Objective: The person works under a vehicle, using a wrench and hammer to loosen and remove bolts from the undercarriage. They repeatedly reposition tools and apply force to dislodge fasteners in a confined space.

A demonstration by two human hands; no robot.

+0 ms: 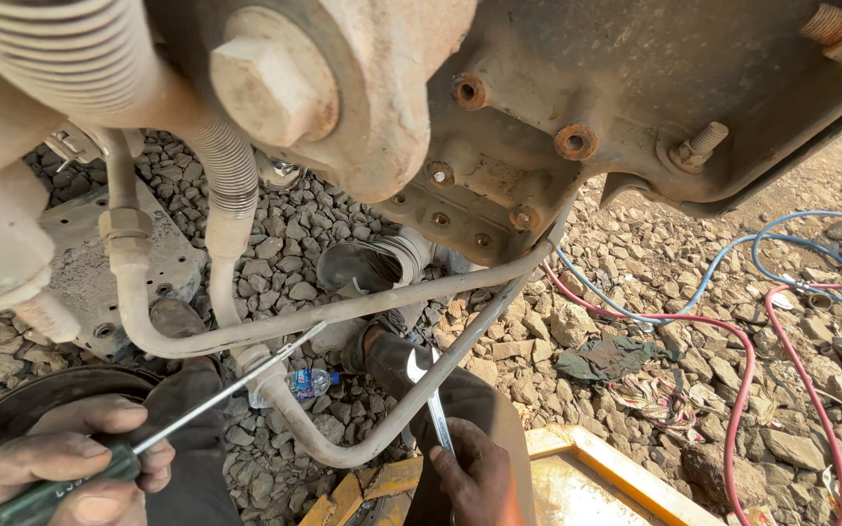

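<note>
Gripping screwdriver [177,429] — left hand [60,468] fisted on handle, shaft up-right | right hand [479,472] clasping upright wrench [438,414]

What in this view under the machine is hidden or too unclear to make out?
All from the head view:
- Screwdriver: its handle end is buried in the left hand and cut off by the bottom edge.
- Wrench: its lower end is hidden under the right hand.
- Plastic bottle: partly behind the bent pipe.
- Hoses: run off the right edge, ends unseen.
</note>
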